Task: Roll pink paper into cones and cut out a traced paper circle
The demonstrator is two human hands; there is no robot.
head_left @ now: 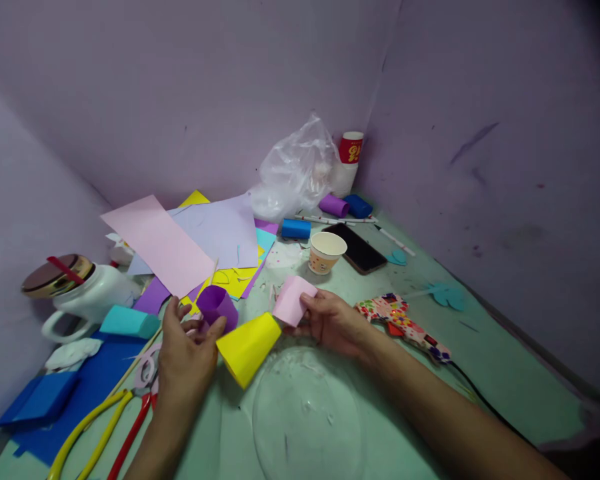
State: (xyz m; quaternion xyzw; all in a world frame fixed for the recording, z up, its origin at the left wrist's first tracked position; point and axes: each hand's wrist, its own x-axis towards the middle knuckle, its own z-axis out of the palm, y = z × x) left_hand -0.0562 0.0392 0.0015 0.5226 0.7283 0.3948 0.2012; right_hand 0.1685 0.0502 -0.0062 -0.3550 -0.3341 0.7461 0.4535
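Observation:
My left hand [185,353] grips a purple paper-covered cup [216,305] between thumb and fingers. A yellow paper-covered cup [247,345] lies on its side right beside that hand, touching the purple one. My right hand [333,323] holds a pink paper-covered cup [293,300] by its side, just above the table. The three cups sit close together in front of me, over the near edge of a clear glass plate [310,413].
Coloured paper sheets [180,240] spread at the back left. A paper cup [325,252], phone [360,248], blue roll [296,229], plastic bag [295,173] and patterned glue gun [405,323] lie around. A white mug [87,297], scissors [105,427] and blue paper [80,387] lie at left.

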